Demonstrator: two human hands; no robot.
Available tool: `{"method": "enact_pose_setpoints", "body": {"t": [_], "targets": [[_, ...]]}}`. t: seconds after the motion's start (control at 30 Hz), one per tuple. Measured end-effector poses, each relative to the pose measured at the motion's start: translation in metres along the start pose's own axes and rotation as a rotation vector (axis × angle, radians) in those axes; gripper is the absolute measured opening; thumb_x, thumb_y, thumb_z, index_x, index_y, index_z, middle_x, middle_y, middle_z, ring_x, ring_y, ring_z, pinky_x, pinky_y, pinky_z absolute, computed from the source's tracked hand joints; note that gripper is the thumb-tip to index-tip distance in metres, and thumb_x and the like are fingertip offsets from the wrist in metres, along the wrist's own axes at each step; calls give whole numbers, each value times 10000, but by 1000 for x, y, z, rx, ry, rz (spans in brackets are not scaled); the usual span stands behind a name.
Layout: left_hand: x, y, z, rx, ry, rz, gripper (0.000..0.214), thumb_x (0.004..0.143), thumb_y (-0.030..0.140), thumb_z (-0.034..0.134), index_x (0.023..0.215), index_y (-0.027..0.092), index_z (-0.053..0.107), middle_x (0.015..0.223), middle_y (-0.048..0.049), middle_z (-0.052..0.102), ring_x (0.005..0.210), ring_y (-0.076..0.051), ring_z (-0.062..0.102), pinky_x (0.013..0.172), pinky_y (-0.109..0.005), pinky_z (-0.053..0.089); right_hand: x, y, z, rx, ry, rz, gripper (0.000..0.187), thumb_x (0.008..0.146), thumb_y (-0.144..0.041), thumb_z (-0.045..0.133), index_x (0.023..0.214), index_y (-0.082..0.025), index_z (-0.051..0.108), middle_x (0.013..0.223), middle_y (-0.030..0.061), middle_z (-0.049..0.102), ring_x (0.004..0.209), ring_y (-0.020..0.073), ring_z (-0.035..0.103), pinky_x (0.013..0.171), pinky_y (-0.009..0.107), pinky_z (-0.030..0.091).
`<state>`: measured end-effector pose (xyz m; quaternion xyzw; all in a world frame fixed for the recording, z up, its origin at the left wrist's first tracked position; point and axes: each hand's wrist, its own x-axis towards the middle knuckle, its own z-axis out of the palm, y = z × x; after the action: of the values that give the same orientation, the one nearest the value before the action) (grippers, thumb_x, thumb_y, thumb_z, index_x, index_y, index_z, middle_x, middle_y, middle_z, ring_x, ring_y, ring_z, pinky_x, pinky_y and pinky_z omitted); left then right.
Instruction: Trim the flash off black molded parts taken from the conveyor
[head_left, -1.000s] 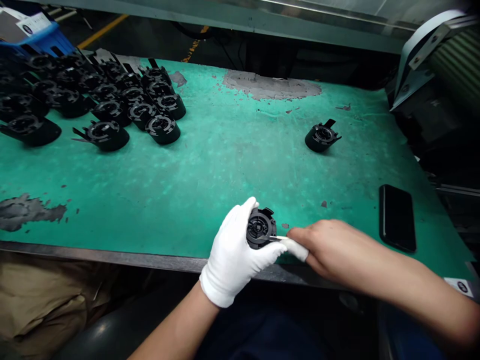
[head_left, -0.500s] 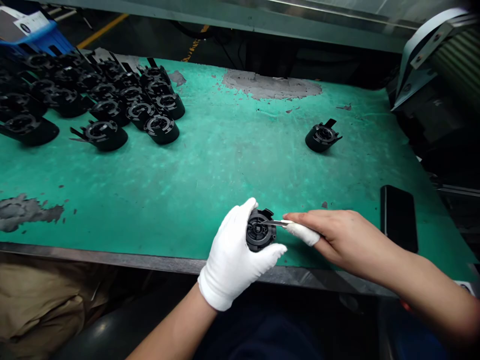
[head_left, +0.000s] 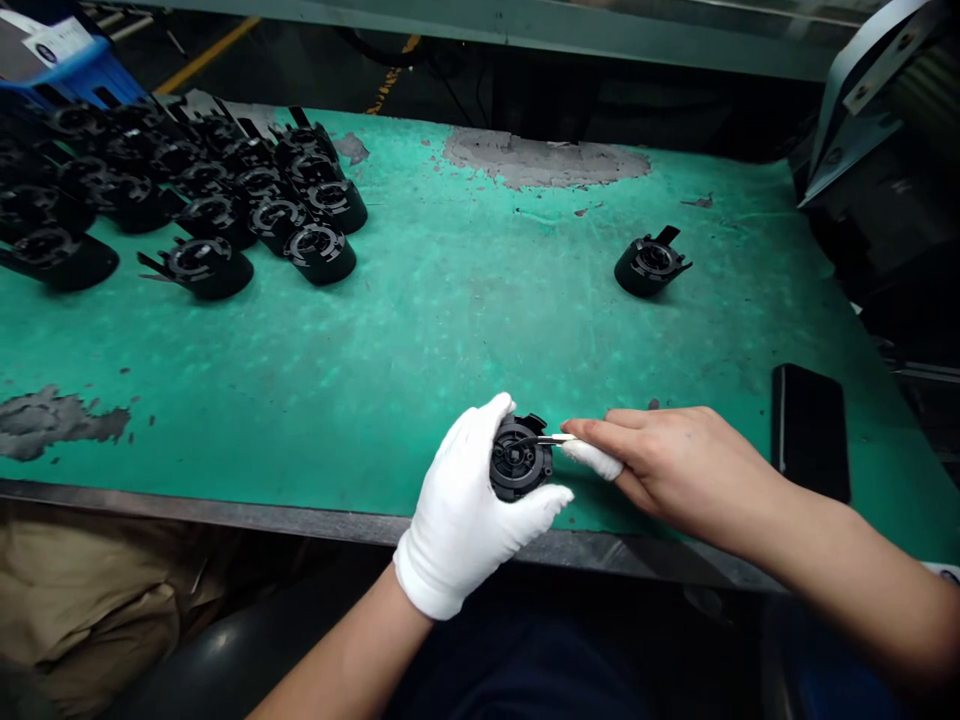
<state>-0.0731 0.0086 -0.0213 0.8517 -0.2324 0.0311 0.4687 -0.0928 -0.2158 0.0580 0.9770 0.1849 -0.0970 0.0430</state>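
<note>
My left hand (head_left: 457, 515), in a white glove, is wrapped round a round black plastic part (head_left: 516, 480) near the front edge of the green table. The part's ribbed round face is turned up, with a tab on its upper side. My right hand (head_left: 660, 455) is bare except for a white cover on the thumb. Between its thumb and fingers is a slim pointed metal tool (head_left: 551, 439), either a blade or tweezers; I cannot tell which. Its tip lies over the face of the black part, and the fingers hide most of its handle.
Several black cylindrical parts (head_left: 319, 253) with upright tabs crowd the table's (head_left: 420, 350) left side. Another black part (head_left: 651, 265) stands alone at the right. Below it lies a black phone-like slab (head_left: 810, 430). A blue bin (head_left: 90, 80) is at the far left corner.
My right hand has shifted slightly left, and the tool's angle over the black part has changed a little. My left hand keeps its hold with hardly any movement.
</note>
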Motion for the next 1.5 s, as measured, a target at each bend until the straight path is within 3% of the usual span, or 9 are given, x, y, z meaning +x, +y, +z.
{"method": "enact_pose_setpoints", "body": {"t": [0.37, 0.7, 0.8, 0.97, 1.07, 1.17, 1.27, 1.4, 1.5], "targets": [[0, 1, -1, -2, 2, -3, 909, 746, 565, 773, 1454, 176, 358, 1346, -140, 575, 1245, -286, 586, 1098, -449, 472, -10, 3, 8, 220, 59, 4, 389, 1012, -311, 377, 1340, -329, 585, 1163, 11, 730, 944, 210, 708, 740, 335, 518], [0, 2, -1, 8, 3, -4, 898, 743, 558, 780, 1444, 169, 375, 1332, -139, 587, 1253, -292, 585, 1101, -455, 470, 4, 2, 0, -45, 112, -59, 418, 929, -237, 487, 1315, -343, 607, 862, -5, 732, 735, 193, 692, 502, 280, 280], [-1, 3, -1, 6, 10, -4, 909, 740, 570, 778, 1445, 165, 374, 1334, -145, 585, 1252, -295, 585, 1103, -457, 468, 0, 4, 1, 2, 99, -58, 414, 925, -226, 493, 1303, -342, 615, 922, 4, 754, 757, 192, 703, 526, 267, 340], [-1, 3, -2, 2, 14, -1, 905, 745, 574, 773, 1451, 173, 371, 1359, -146, 577, 1270, -300, 574, 1109, -464, 465, -19, -4, 8, 262, -10, -85, 366, 928, -204, 491, 1229, -314, 669, 976, 22, 784, 765, 190, 729, 626, 259, 502], [0, 3, -2, -5, 19, -7, 896, 746, 579, 771, 1449, 188, 377, 1368, -141, 577, 1267, -303, 578, 1102, -471, 471, -29, -11, 15, 366, -9, -71, 400, 923, -190, 483, 1270, -301, 646, 1099, 42, 769, 877, 213, 744, 723, 295, 567], [-1, 3, -2, -20, 12, -16, 900, 743, 575, 777, 1451, 191, 377, 1362, -135, 587, 1262, -299, 584, 1101, -468, 474, -34, -19, 21, 369, 48, 14, 455, 950, -204, 435, 1375, -289, 572, 1226, 65, 724, 986, 241, 732, 831, 368, 586], [-2, 3, -1, -29, 11, -16, 904, 740, 577, 779, 1449, 180, 384, 1361, -137, 591, 1266, -296, 583, 1107, -461, 470, -34, -27, 26, 319, 36, 69, 479, 949, -187, 421, 1408, -249, 544, 1218, 92, 723, 995, 260, 728, 870, 406, 584], [-2, 2, -1, -19, 31, -15, 886, 745, 568, 778, 1447, 187, 395, 1378, -134, 584, 1272, -296, 582, 1106, -460, 472, -34, -32, 24, 403, -31, 37, 466, 930, -151, 443, 1373, -219, 572, 1133, 97, 753, 963, 260, 734, 823, 370, 590], [-2, 2, 1, -10, 58, -29, 869, 738, 564, 787, 1436, 201, 416, 1379, -128, 589, 1268, -301, 587, 1108, -469, 473, -36, -35, 23, 579, 13, 45, 398, 954, -193, 461, 1309, -274, 622, 1166, 53, 748, 1009, 243, 723, 864, 352, 575]]}}
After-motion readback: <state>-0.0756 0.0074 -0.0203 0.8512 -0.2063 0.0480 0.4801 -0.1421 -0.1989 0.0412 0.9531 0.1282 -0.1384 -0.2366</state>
